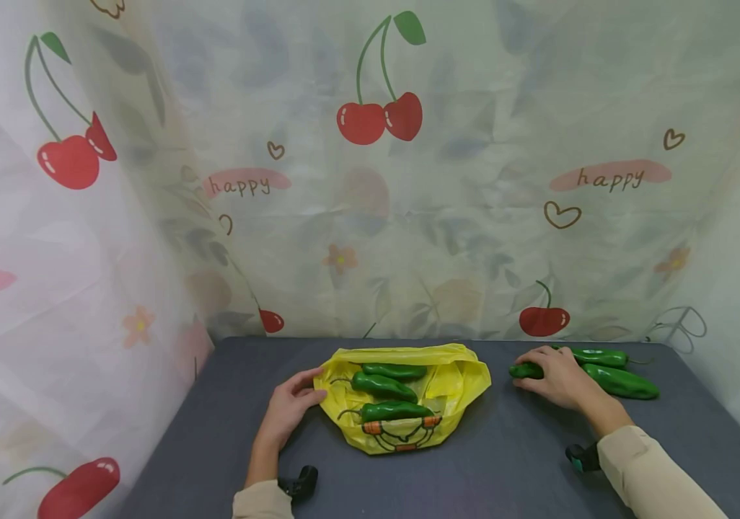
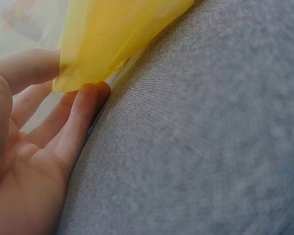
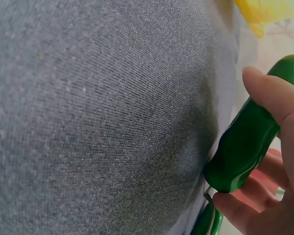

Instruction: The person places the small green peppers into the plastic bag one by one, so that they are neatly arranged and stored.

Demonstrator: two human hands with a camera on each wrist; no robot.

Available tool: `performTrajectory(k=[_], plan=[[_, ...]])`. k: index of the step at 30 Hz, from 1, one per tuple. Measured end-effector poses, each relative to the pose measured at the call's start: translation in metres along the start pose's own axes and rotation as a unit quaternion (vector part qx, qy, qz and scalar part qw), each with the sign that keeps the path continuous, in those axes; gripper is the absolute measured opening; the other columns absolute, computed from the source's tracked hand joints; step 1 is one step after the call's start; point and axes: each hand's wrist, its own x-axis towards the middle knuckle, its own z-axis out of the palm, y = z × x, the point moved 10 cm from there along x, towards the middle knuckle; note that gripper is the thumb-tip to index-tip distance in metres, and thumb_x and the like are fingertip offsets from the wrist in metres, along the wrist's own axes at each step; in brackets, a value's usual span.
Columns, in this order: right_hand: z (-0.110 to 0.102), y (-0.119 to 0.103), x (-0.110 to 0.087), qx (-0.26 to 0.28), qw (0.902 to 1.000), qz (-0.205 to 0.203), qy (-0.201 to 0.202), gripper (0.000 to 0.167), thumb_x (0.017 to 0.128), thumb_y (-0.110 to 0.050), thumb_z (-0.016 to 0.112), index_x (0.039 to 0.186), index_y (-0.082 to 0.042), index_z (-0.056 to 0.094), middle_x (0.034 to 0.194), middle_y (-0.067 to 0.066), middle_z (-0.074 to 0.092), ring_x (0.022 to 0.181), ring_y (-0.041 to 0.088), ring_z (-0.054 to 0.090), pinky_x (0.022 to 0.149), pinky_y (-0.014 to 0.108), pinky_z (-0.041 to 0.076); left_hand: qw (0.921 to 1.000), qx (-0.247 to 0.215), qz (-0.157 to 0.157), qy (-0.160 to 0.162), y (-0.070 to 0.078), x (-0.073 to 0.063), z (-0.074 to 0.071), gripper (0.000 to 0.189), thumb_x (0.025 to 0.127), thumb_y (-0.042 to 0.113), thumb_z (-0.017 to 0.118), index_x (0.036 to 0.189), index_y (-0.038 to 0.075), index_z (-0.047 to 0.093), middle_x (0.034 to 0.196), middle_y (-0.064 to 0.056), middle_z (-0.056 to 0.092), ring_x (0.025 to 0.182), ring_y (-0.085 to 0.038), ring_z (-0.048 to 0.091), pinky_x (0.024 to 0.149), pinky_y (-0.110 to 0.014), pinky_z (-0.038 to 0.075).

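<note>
A yellow plastic bag (image 1: 457,386) lies on the table with its mouth open, showing several green peppers (image 1: 383,387) inside. My left hand (image 1: 288,405) pinches the bag's left edge; the left wrist view shows the fingers at the yellow film (image 2: 102,44). Over at the right, my right hand (image 1: 558,378) grips a green pepper (image 1: 526,370) between thumb and fingers. That pepper (image 3: 247,142) appears tilted in the right wrist view. Two more green peppers, one farther back (image 1: 604,357) and one nearer (image 1: 623,382), lie beside the right hand, partly hidden by it.
The dark grey table (image 1: 474,476) runs back to a printed curtain (image 1: 409,238) with cherries and the word "happy". Curtain also hangs along both sides. Black wrist devices (image 1: 301,484) sit at both wrists.
</note>
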Motion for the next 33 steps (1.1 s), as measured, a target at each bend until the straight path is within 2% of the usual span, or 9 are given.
performTrajectory(k=[7,12,17,21,28,33], plan=[[-0.007,0.000,-0.003,0.019,0.9997,0.003,0.015,0.036,0.088,-0.036,0.080,0.118,-0.016,0.074,0.127,0.018,0.065,0.116,0.039,0.052,0.094,0.058,0.039,1.0000,0.008,-0.002,-0.002,-0.001,0.000,0.001,0.050,0.089,0.028,0.080,0.137,0.026,0.066,0.145,-0.007,0.061,0.128,-0.027,0.064,0.099,-0.036,0.056],[-0.014,-0.001,-0.004,0.032,0.9992,0.011,0.023,0.035,0.089,-0.033,0.079,0.119,-0.016,0.073,0.130,0.021,0.063,0.115,0.042,0.048,0.089,0.056,0.044,1.0000,0.009,0.000,0.000,0.002,0.002,0.001,0.049,0.089,0.027,0.079,0.137,0.026,0.066,0.145,-0.008,0.061,0.128,-0.028,0.064,0.101,-0.040,0.055],[-0.021,-0.005,-0.004,0.028,0.9990,0.007,0.034,0.035,0.090,-0.032,0.078,0.122,-0.017,0.073,0.129,0.019,0.065,0.112,0.040,0.050,0.084,0.052,0.045,1.0000,0.000,-0.002,-0.002,0.003,0.001,0.001,0.050,0.089,0.025,0.079,0.137,0.025,0.065,0.145,-0.008,0.061,0.128,-0.028,0.064,0.102,-0.044,0.055],[-0.027,-0.010,-0.005,0.030,0.9984,-0.001,0.047,0.038,0.092,-0.032,0.077,0.125,-0.015,0.071,0.130,0.019,0.065,0.114,0.040,0.051,0.088,0.055,0.045,1.0000,-0.004,-0.003,-0.004,0.003,0.001,0.001,0.051,0.089,0.025,0.080,0.138,0.024,0.065,0.146,-0.008,0.061,0.129,-0.028,0.063,0.102,-0.045,0.054],[-0.034,-0.021,-0.008,0.053,0.9968,-0.017,0.058,0.057,0.094,-0.045,0.072,0.137,-0.008,0.064,0.139,0.024,0.060,0.127,0.048,0.046,0.101,0.068,0.040,1.0000,0.001,-0.004,-0.002,0.001,0.001,-0.001,0.050,0.089,0.027,0.080,0.137,0.025,0.065,0.145,-0.007,0.061,0.129,-0.028,0.063,0.102,-0.043,0.055],[-0.038,-0.029,-0.010,0.050,0.9964,-0.028,0.062,0.056,0.095,-0.041,0.071,0.139,-0.007,0.062,0.138,0.024,0.059,0.126,0.047,0.046,0.100,0.068,0.041,1.0000,0.004,-0.006,-0.004,0.001,-0.001,0.000,0.051,0.088,0.030,0.081,0.136,0.026,0.066,0.145,-0.007,0.062,0.129,-0.027,0.063,0.102,-0.041,0.055]])
